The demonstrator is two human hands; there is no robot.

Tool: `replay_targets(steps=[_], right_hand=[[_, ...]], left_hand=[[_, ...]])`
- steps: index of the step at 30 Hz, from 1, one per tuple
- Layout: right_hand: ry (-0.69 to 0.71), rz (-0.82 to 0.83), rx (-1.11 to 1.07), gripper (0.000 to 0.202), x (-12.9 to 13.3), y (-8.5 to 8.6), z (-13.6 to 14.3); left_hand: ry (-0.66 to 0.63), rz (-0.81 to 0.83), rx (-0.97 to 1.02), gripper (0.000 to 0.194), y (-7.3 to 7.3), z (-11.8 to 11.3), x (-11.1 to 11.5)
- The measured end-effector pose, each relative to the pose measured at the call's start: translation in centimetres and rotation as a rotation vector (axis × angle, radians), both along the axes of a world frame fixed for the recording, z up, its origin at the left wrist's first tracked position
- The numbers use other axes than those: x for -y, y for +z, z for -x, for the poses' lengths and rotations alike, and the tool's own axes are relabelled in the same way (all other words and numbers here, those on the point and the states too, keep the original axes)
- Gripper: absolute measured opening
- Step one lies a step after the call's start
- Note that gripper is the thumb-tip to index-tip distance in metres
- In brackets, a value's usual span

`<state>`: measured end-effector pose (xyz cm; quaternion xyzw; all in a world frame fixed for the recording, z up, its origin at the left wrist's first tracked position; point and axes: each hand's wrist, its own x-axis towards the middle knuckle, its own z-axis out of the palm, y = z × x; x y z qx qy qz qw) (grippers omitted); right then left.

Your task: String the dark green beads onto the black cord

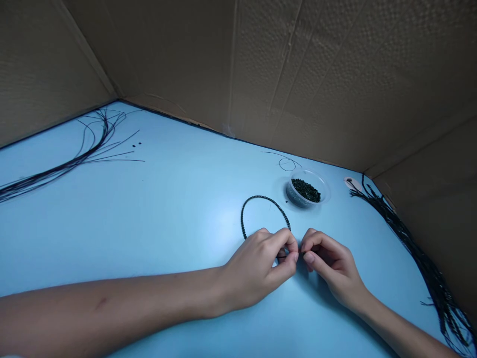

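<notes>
A strand of dark beads [263,197] curves in a loop on the light blue table, its lower part hidden behind my left hand [261,266]. The left thumb and index finger are pinched on a dark cord, a short piece of which shows between the fingers. Close by on the right, my right hand [330,263] is pinched at the fingertips on something small and dark, too small to make out. The two hands' fingertips almost meet. Behind them stands a clear round bowl [298,200] of small dark beads [306,190].
Loose black cords [70,164] fan out at the left, with two small dark specks near their ends. A bundle of dark beaded strands [406,236] runs down the right side. One thin cord [286,164] curls behind the bowl. Cardboard walls [223,64] enclose the table [167,209].
</notes>
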<state>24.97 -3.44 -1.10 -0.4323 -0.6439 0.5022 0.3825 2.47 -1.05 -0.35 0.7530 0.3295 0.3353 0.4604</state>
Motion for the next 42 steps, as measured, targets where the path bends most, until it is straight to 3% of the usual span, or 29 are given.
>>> replay_targets(steps=[42], right_hand=[[0.004, 0.033, -0.034, 0.013, -0.03, 0.16, -0.06]], left_hand=[[-0.007, -0.006, 0.003, 0.008, 0.06, 0.07, 0.00]])
